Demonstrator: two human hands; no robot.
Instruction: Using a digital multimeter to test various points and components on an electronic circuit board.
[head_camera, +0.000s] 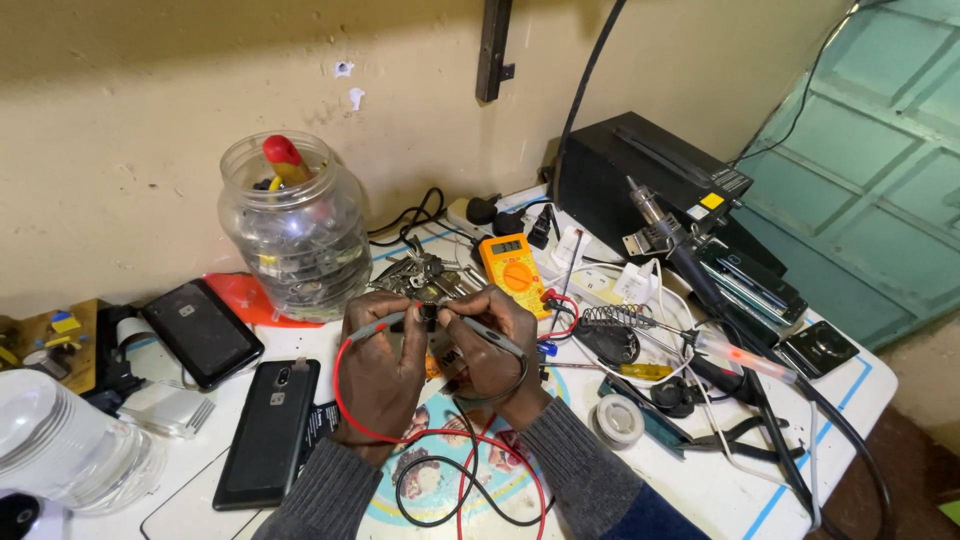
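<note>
My left hand (380, 370) grips a grey test probe with a red lead (345, 400), its tip pointing at a small dark part (428, 314) held between both hands. My right hand (492, 350) holds a second grey probe (490, 335) with a black lead, its tip meeting the same small part. Both leads loop down over the table toward me. An orange multimeter (512, 270) lies just beyond my hands, display lit.
A clear jar (295, 240) of parts stands at the back left. Two dark phones (270, 430) (200, 330) lie left. A black power unit (650, 170), hot-air handle (670, 240), soldering stand (615, 335), solder reel (620, 420) and pliers (740, 440) crowd the right.
</note>
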